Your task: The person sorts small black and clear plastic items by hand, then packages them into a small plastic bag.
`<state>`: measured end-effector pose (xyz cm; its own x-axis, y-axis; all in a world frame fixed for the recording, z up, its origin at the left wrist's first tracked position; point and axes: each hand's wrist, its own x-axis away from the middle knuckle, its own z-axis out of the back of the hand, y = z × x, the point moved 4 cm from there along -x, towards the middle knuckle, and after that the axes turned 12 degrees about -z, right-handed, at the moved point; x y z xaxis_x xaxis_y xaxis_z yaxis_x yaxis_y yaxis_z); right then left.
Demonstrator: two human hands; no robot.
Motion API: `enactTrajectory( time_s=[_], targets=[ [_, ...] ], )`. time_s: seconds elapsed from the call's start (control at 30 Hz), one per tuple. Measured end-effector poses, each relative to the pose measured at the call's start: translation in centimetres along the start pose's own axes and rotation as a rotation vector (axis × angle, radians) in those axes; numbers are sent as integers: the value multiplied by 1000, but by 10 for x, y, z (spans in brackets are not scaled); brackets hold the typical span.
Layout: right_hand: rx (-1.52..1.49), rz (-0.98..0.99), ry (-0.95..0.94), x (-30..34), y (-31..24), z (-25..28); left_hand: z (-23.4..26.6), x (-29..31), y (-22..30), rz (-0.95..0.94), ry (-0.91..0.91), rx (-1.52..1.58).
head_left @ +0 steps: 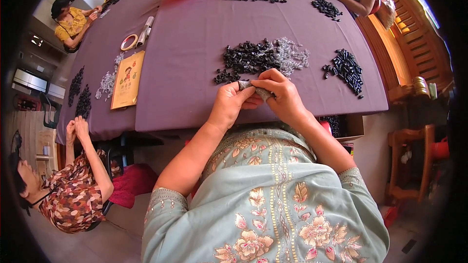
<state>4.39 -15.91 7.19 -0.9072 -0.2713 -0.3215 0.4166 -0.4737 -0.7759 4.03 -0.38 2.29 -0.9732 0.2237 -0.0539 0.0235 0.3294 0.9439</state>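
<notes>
apparently, the left hand (229, 100) and right hand (282, 91) pinch a grey fabric-like strip (264, 93) just above frame centre. a loose pinch could drop it, or a stray knuckle scatter the black plastic pieces (249, 57) above. the strip's long axis slopes down rightward; which end leads, i cannot tell.

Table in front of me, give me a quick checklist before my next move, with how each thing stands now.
1. Left hand and right hand together: ok, close to each other near the table edge.
2. Grey material at the fingers worn or held: cannot tell.
3. Black pieces within reach: seems ok, just beyond the hands.
4. Clear pieces within reach: seems ok, same spot.
5. Gap between these two piles: not ok, they meet.
</notes>
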Motion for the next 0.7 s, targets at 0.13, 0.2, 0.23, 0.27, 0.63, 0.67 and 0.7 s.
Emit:
enactTrajectory(
  time_s=[0.13,0.2,0.23,0.27,0.63,0.67,0.7],
  targets=[
    [115,10,13,3,-17,3,-3,-3,2,-12,54,32],
    [160,22,40,6,-18,1,-7,-2,1,-5,43,41],
    [201,34,63,6,-17,0,-5,-1,-1,-17,68,31],
    [220,59,93,4,-14,-5,-3,0,-1,-29,92,21],
    [142,155,135,5,-2,-4,-5,-3,3,108,8,54],
    [146,141,116,5,-2,-4,-3,-2,2,89,8,32],
    [147,144,115,5,-3,-3,-2,-2,0,69,8,9]
  ],
)
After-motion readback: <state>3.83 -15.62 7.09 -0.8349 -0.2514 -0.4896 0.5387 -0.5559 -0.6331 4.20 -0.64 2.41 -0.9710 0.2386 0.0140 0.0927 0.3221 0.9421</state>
